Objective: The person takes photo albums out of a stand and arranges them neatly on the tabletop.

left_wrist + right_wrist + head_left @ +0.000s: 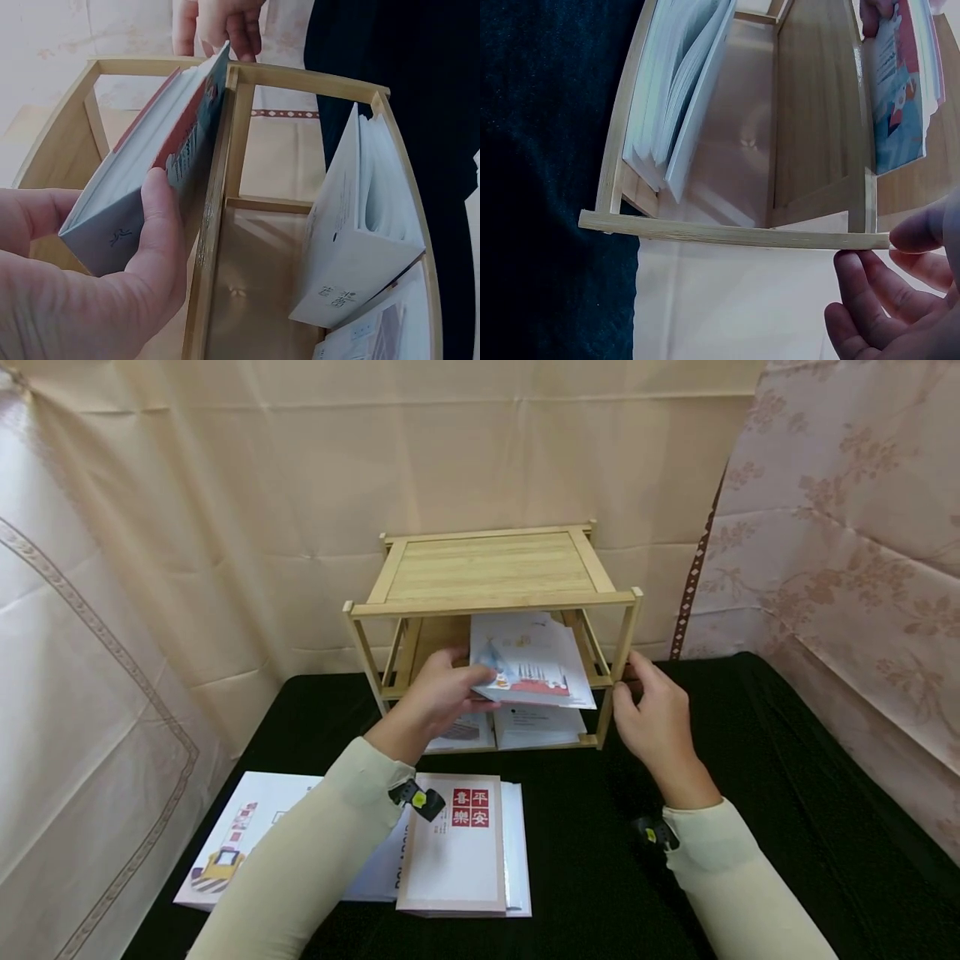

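Left grip (442, 689) has the white illustrated book (528, 656) pinched, thumb on the cover. Right grip (651, 717) grasps the front right post (625, 635) of the wooden rack (491, 564), looks like it's steadying it. Book sits tilted between top and middle shelf (435, 639), right of centre, front end out past the rail; can't tell if it touches the shelf. I read this as the shelving step, mid-placement. Next move calls for: slide deeper, level it, clear the rail, then let go. Keep the post held so the rack doesn't shift.

Lower tier has a left book (468, 731) and a right book (540, 727).

Desk (817, 793) is under black cloth, rack toward its far edge. Toward the left edge, near side: white book with yellow picture (251, 822), then red-panel book (453, 860) on a pale volume (517, 852). Cream curtain (300, 485) behind, pink floral one (847, 527) on the right.
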`<state>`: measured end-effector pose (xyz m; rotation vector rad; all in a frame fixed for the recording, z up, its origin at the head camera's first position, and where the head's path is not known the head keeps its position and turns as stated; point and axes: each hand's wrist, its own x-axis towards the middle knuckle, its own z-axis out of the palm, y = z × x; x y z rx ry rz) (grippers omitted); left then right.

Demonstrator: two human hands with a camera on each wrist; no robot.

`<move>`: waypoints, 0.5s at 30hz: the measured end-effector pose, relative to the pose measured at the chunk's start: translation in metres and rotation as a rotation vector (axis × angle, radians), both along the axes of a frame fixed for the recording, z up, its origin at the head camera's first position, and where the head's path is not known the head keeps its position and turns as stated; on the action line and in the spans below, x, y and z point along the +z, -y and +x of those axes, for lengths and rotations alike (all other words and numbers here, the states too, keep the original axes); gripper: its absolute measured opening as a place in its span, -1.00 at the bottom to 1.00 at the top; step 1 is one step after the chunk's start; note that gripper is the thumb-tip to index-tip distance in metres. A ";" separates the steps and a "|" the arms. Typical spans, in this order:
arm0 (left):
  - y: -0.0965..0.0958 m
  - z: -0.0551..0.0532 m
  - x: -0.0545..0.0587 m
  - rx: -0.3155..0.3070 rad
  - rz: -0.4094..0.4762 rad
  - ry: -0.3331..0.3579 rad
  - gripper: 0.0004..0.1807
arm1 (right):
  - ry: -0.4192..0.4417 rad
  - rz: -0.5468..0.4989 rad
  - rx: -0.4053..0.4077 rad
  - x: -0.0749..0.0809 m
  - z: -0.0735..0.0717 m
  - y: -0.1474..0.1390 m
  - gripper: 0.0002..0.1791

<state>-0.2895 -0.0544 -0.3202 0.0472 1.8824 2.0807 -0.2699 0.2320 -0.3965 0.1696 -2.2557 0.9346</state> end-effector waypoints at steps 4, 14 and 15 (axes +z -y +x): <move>0.006 0.006 -0.002 -0.004 -0.008 -0.007 -0.22 | 0.010 0.003 0.004 0.002 0.001 0.000 -0.53; 0.022 0.023 -0.008 -0.043 -0.002 -0.080 -0.33 | 0.075 0.010 0.015 0.004 0.002 -0.002 -0.53; 0.023 0.025 -0.010 -0.050 -0.002 -0.087 -0.34 | 0.081 0.010 0.021 0.005 0.002 -0.003 -0.53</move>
